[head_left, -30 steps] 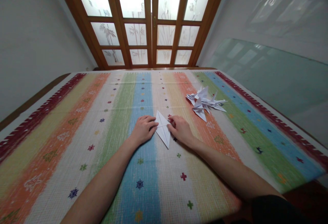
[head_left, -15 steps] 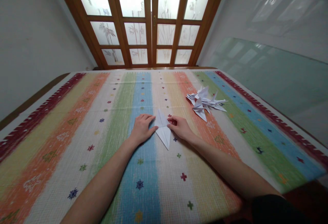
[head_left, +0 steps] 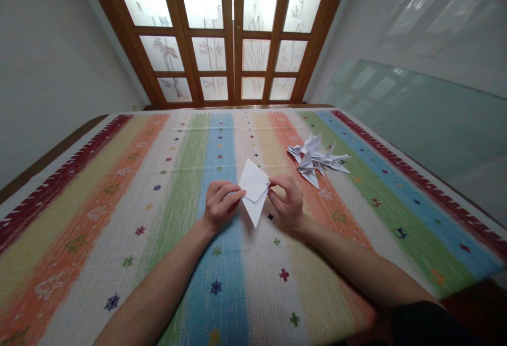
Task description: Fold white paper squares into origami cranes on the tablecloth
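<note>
Between my two hands is a folded sheet of white paper (head_left: 254,181), with a broad upper flap and a narrow point toward me. My left hand (head_left: 222,204) pinches its left edge between thumb and fingers. On the opposite side, my right hand (head_left: 288,200) grips the right corner with thumb and forefinger. The paper appears tilted a little off the cloth. To the right of my right hand lies a cluster of several folded white paper cranes (head_left: 317,158), overlapping one another.
A striped, patterned tablecloth (head_left: 127,219) covers the table. Beyond its far edge stand wooden doors (head_left: 233,66) with frosted panes. A glass panel (head_left: 415,108) leans by the wall on the right, and a white wall (head_left: 51,55) rises on the left.
The paper has gone from a narrow diamond lying flat to a wider shape with a broad flap, lifted slightly. My right hand has shifted a little to the right.
</note>
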